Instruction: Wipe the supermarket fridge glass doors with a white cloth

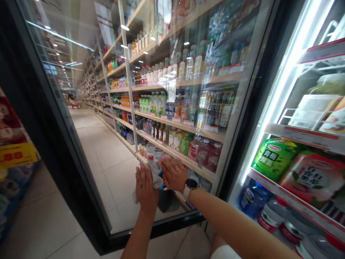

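Note:
My left hand [145, 189] lies against the glass door [107, 144] of a fridge, fingers together, pressing a white and blue cloth [156, 175] to the pane. The cloth bunches up between my two hands and a corner hangs below my left palm. My right hand [174, 174] rests flat on the glass just right of the cloth, fingers spread, touching its edge. A watch [191, 185] sits on my right wrist.
The door's black frame [67, 154] stands open over a tiled floor [40, 223]. Through the glass show long shelves of bottled drinks [172, 108] along an aisle. At the right, lit fridge shelves [296, 201] hold packaged goods.

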`<state>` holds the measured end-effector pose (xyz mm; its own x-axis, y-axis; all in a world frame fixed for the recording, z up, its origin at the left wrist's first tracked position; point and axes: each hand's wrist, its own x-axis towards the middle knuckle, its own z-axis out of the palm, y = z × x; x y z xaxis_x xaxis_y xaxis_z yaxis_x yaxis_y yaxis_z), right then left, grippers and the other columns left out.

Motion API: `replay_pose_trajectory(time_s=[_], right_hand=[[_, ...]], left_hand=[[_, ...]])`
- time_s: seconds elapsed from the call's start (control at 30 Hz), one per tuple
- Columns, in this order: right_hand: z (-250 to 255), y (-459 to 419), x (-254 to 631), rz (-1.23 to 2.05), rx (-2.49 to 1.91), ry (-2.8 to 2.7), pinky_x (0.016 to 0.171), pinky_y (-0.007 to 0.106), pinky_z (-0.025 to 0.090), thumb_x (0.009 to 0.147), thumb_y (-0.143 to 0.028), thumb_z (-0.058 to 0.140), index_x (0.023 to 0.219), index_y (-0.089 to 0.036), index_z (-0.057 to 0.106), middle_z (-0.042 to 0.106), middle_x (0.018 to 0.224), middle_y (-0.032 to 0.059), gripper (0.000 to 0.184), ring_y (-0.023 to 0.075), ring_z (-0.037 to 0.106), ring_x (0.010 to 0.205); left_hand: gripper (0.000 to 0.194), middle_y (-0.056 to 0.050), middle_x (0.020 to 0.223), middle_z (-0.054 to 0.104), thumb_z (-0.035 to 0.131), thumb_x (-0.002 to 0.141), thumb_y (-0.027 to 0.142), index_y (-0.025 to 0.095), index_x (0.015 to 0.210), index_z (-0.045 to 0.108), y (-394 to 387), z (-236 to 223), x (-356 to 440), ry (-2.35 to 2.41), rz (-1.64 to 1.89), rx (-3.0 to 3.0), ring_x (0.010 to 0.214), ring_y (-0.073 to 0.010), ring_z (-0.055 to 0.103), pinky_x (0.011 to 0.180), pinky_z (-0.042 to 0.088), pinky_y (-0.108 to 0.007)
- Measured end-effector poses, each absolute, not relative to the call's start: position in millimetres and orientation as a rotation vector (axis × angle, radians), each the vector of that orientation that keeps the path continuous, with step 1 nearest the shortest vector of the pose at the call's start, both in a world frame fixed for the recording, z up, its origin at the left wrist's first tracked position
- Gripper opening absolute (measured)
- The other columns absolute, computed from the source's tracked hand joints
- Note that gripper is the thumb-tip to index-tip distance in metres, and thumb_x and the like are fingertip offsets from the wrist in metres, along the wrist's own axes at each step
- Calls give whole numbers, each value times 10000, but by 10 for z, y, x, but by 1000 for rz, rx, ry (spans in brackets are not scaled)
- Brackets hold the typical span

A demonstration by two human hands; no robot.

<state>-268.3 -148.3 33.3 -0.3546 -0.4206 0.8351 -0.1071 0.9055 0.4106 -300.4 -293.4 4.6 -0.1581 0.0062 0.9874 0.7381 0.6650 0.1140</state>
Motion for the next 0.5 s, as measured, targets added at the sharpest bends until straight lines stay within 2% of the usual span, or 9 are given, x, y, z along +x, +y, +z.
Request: replay_pose_trajectory(time_s=[0.1,0.23,0.4,0.5], right_hand=[[352,-1490,-2692,-356,384,-1899,1184,462,52,856,-269,449,1423,-171,421,479,1434,78,576,231,246,1427],[365,-1491,-2718,-358,376,-1889,1189,444,34,859,-277,449,1419,-177,429,466,1445,55,568,217,212,1439],[348,-1487,-2745,-332,380,-1939,1180,442,107,835,-288,494,1444,-177,388,469,1442,70,628,241,256,1421],[352,-1501,-2738,-323,369,-1927,1182,434,85,848,-279,478,1426,-173,419,488,1426,73,590,229,270,1414]], left_hand=[[629,-155,1521,280,436,898,125,141,1486,212,-2879,36,-3035,-1600,-656,-648,1418,-266,229,1151,288,-448],[609,-157,1509,308,443,909,146,166,1482,237,-3060,61,-3144,-1588,-546,-679,1412,-261,239,1145,300,-440],[690,-190,1521,267,542,860,169,156,1480,239,-3596,31,-3313,-1693,-566,-494,1430,-310,170,1147,261,-539],[730,-198,1536,225,551,814,132,122,1475,240,-3952,-21,-3387,-1812,-651,-361,1432,-333,142,1149,231,-582]])
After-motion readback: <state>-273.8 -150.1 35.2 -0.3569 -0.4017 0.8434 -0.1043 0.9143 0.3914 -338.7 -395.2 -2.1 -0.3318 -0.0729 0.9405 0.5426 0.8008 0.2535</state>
